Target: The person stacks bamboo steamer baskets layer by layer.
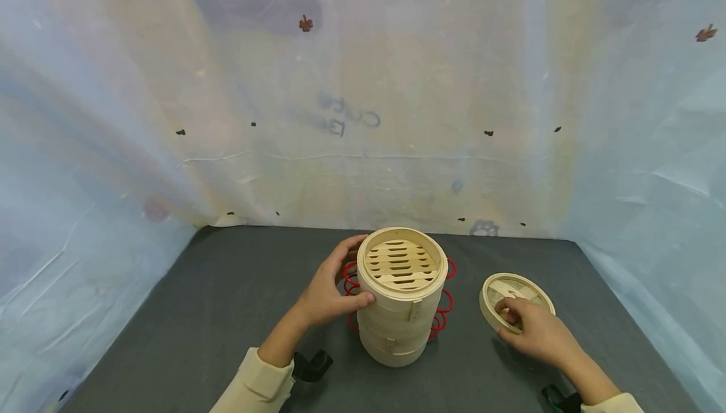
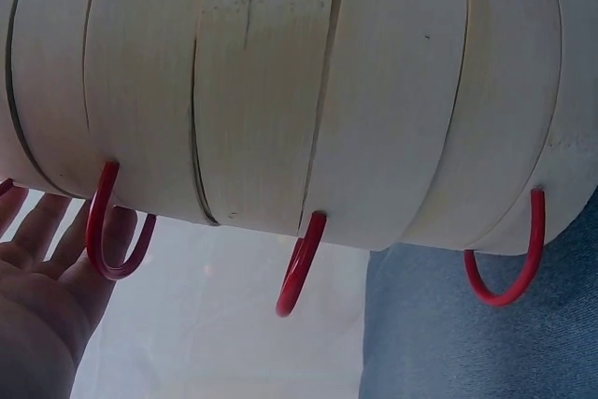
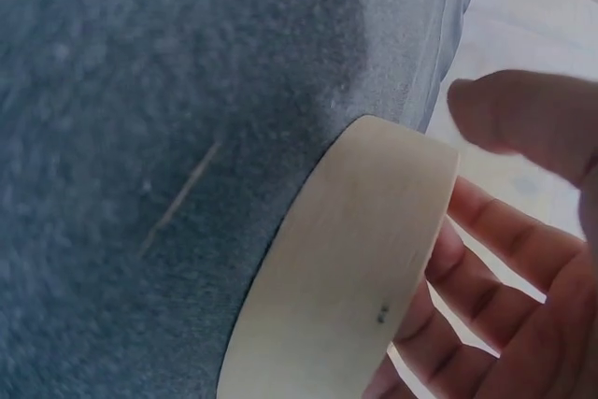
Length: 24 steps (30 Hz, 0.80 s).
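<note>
A tall stack of round bamboo steamer baskets [image 1: 394, 331] stands on the dark cloth, its slatted top tier uncovered. Red ring handles [image 1: 445, 301] stick out from both sides. My left hand [image 1: 329, 290] holds the stack near its top, thumb across the front and fingers round the far left side. In the left wrist view the fingers pass behind the pale wall beside a red ring [image 2: 117, 249]. To the right, the bamboo lid [image 1: 488, 309] lies on the cloth. My right hand [image 1: 535, 331] is over it, fingers at its top; the right wrist view shows the thumb [image 3: 523, 119] apart from the lid.
A dark grey cloth [image 1: 227, 312] covers the table. Pale plastic sheeting [image 1: 397, 85] with small leaf marks hangs behind and at both sides. Black straps [image 1: 312, 366] are at the wrists.
</note>
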Tool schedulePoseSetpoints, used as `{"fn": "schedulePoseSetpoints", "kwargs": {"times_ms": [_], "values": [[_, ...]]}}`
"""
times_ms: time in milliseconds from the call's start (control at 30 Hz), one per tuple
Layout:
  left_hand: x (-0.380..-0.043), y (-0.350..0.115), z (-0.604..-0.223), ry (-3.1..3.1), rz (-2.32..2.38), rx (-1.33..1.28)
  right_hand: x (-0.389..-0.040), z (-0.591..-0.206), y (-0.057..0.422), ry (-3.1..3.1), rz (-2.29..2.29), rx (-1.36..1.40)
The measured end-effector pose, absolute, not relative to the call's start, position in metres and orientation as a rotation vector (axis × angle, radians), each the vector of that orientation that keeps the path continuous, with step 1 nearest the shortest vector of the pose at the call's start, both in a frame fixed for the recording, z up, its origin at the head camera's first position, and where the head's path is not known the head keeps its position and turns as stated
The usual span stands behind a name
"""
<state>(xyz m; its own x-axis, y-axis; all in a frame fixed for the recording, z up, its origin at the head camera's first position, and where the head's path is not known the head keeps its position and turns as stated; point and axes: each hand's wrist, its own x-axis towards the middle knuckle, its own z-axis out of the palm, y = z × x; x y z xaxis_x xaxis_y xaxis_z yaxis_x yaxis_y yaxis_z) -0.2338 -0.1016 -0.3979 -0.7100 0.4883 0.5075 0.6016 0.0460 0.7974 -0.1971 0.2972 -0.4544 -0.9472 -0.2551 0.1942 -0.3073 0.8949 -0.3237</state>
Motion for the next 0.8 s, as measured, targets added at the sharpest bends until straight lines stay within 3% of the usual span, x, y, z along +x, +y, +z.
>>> {"fn": "schedulePoseSetpoints", "kwargs": {"times_ms": [800], "values": [[-0.2346, -0.1020, -0.3999, -2.177, -1.802, -1.157, -0.2001, -0.4572, 0.2937, -2.887, 0.503, 0.369]]}}
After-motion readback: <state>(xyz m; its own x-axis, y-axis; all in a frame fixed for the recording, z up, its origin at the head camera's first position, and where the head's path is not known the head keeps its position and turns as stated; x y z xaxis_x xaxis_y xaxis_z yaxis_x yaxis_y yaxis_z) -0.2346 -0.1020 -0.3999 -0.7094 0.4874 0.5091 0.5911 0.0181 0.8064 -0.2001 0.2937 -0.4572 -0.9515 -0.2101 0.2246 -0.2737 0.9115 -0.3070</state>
